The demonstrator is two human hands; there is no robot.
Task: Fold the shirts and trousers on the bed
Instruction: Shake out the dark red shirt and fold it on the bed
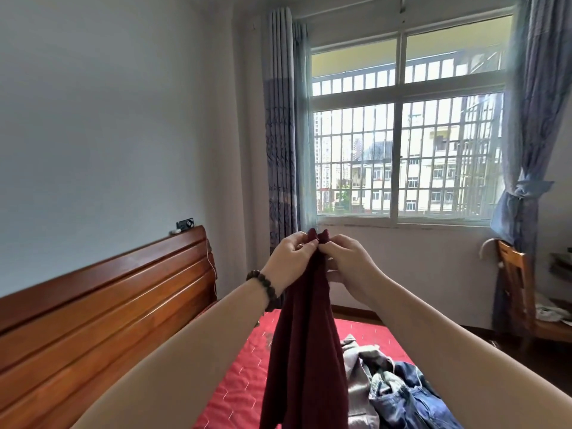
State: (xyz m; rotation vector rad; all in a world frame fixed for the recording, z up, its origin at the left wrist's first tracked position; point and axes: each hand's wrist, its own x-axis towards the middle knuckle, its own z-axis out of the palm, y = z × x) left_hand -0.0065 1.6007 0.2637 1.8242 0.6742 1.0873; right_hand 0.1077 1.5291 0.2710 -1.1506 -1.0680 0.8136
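**Maroon garment pinched at the top edge, most of it hanging free**

My main worry is the grip: I see the left hand and the right hand both pinching the maroon garment only at its upper edge, fingertips close together at the centre of the frame. With so little cloth held, the weight hanging below could pull it out of one pinch, and it would drop twisted. The two hands also sit almost touching, so I judge the cloth stays bunched rather than spread, and any fold started like this could come out crooked.

The garment hangs straight down from the hands towards the bottom of the frame, over the red bed. At lower right, just beside its hanging edge, lies the unfolded pile, a grey garment and denim trousers; I could snag them when lowering.
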